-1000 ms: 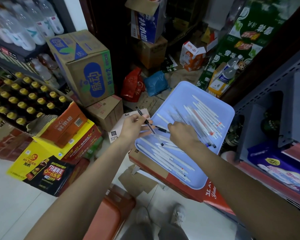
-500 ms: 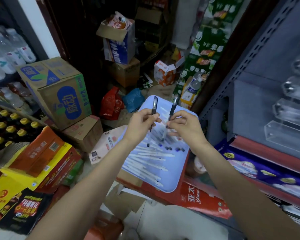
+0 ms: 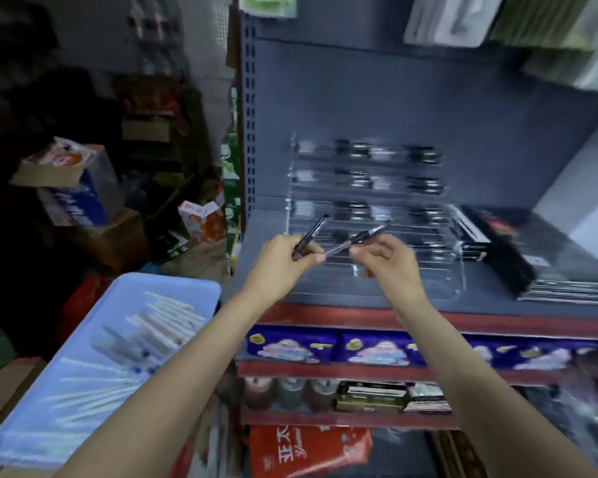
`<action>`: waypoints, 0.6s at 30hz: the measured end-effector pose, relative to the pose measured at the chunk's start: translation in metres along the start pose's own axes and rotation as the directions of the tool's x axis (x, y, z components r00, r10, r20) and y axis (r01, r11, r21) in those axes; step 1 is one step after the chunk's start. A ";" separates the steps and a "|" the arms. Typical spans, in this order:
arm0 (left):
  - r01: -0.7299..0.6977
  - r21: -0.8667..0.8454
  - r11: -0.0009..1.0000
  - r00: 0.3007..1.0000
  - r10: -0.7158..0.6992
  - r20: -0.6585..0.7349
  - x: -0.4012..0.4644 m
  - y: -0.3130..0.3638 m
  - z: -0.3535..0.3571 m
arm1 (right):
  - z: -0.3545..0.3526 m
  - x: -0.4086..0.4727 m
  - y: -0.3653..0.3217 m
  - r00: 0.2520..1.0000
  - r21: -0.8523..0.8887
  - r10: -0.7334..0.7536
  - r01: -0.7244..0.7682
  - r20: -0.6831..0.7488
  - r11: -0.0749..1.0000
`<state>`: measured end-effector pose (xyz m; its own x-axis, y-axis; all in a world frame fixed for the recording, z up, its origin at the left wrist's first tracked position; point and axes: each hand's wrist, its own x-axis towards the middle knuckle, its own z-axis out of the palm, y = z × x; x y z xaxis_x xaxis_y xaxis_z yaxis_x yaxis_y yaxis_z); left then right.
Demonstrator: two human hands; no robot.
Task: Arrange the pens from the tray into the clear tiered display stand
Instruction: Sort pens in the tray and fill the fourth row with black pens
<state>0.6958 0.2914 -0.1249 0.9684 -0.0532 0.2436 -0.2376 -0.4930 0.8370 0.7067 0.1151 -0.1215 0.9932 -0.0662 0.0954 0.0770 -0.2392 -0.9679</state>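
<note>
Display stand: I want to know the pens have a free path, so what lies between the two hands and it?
Nothing, in the head view. The left hand and right hand each hold a pen right before the display stand, over the bare shelf.

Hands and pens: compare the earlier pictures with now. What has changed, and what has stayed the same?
The left hand and right hand each picked a dark pen from the blue tray, then carried them up to the clear stand. Each hand still pinches its pen; white pens remain in the tray.
</note>
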 end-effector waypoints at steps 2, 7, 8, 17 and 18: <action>-0.013 0.056 0.998 1.000 0.013 0.002 0.017 0.017 0.031 | -0.049 0.013 0.009 0.998 -0.056 -0.009 0.005 -0.066 0.998; 0.019 0.335 0.942 0.998 0.002 -0.061 0.050 0.051 0.094 | -0.139 0.042 0.032 0.985 -0.241 -0.091 0.053 -0.149 0.969; 0.040 0.379 0.925 0.997 -0.012 -0.075 0.054 0.057 0.104 | -0.150 0.047 0.036 0.983 -0.266 -0.098 0.055 -0.152 0.962; 0.101 0.506 0.857 0.994 -0.104 -0.022 0.086 0.070 0.134 | -0.185 0.079 0.053 0.994 -0.379 -0.103 0.079 -0.043 0.922; 0.102 0.521 0.847 0.994 -0.113 -0.012 0.088 0.070 0.135 | -0.185 0.082 0.054 0.995 -0.388 -0.094 0.075 -0.030 0.919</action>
<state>0.7744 0.1350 -0.1115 0.9881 0.0130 0.1534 -0.0628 -0.8757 0.4788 0.7761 -0.0822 -0.1226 0.9786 -0.0723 0.1929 0.1118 -0.6003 -0.7919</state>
